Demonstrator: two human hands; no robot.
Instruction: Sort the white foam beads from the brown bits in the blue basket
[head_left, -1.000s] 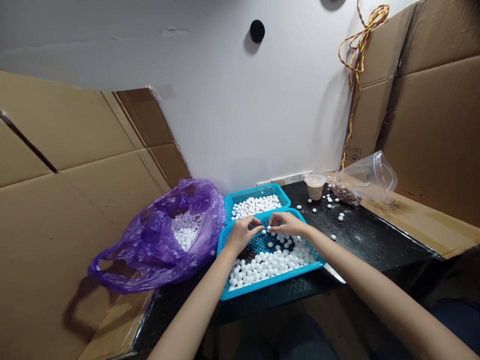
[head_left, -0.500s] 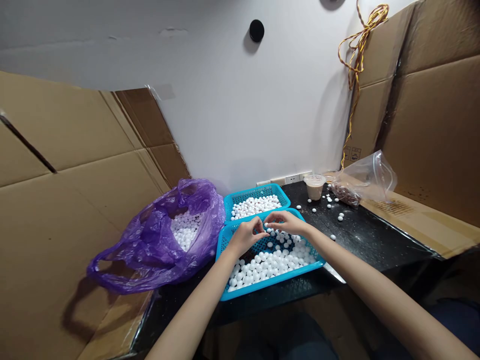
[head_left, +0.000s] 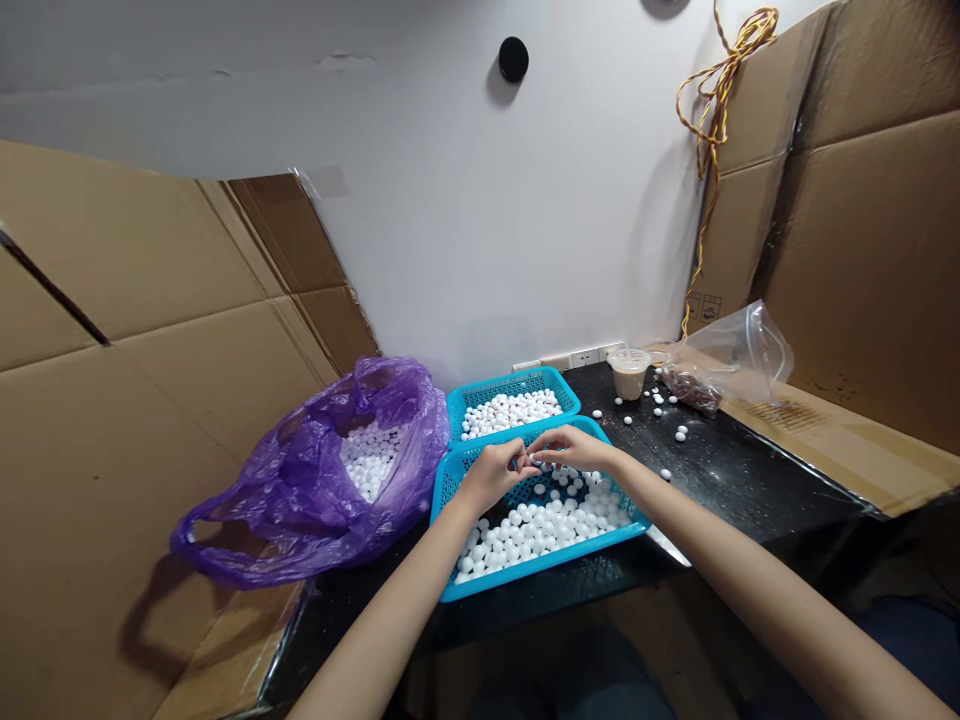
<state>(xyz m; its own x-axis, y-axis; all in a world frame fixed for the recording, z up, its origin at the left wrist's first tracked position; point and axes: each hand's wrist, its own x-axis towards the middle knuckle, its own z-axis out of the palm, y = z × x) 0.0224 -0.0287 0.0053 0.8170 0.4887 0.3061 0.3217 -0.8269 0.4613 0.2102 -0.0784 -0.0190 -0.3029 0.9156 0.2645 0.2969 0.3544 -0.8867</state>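
Over the near blue basket [head_left: 544,562], my left hand [head_left: 495,474] and my right hand [head_left: 573,448] meet fingertip to fingertip. Pinched in my right fingers is a small white ball, mostly covered now. The left thumb and forefinger press together against the right fingertips; whatever they hold is too small and hidden to make out. Below both hands lie many loose white balls [head_left: 540,530], heaped toward the front and right of the basket. Its mesh floor shows dark near the back.
Behind stands a second blue basket [head_left: 568,397] of white pieces. To the left, a purple plastic bag [head_left: 300,500] holds more balls. Stray balls dot the black table [head_left: 720,470], near a lidded cup [head_left: 628,378] and a clear zip bag [head_left: 739,350] with brown contents. Cardboard walls flank both sides.
My hands have come together: the small gap between their fingertips has closed, and the white ball in my right fingers is now largely hidden. Baskets and bag stay in place.
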